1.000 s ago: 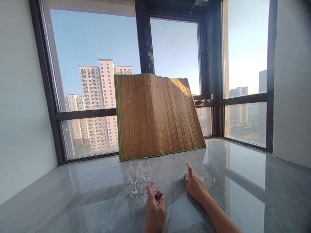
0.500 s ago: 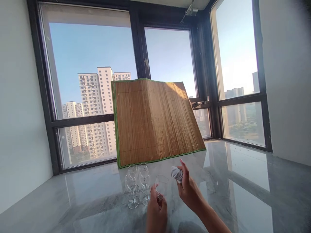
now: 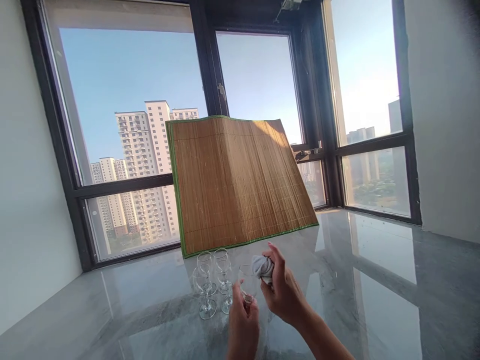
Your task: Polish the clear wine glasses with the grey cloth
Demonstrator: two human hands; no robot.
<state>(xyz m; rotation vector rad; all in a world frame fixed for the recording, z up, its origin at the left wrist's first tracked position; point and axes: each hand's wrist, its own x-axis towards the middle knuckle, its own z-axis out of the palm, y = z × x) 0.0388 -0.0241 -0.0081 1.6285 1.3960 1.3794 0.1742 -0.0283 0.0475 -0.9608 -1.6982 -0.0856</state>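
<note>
My left hand (image 3: pixel 243 312) is closed around the lower part of a clear wine glass (image 3: pixel 247 278), which stands upright with its bowl above my fingers. In my right hand (image 3: pixel 279 285) is a bunched grey-white cloth (image 3: pixel 262 267), gripped between thumb and fingers. The cloth is at the right side of the glass's bowl; I cannot tell whether they touch. Left of my hands, several more wine glasses (image 3: pixel 207 306) stand upright, grouped close together on the grey marble-like surface (image 3: pixel 165 325). My left hand partly covers the nearest of these on the right.
A brown bamboo mat (image 3: pixel 240 185) with green edging leans upright against the window frame (image 3: pixel 208 65) behind the glasses. White walls (image 3: pixel 444 125) stand at both sides. Sunlight reflects off the glossy surface to the right.
My right hand has moved left with the cloth, bringing it up to the held glass. My left hand keeps its hold. The view has shifted slightly.
</note>
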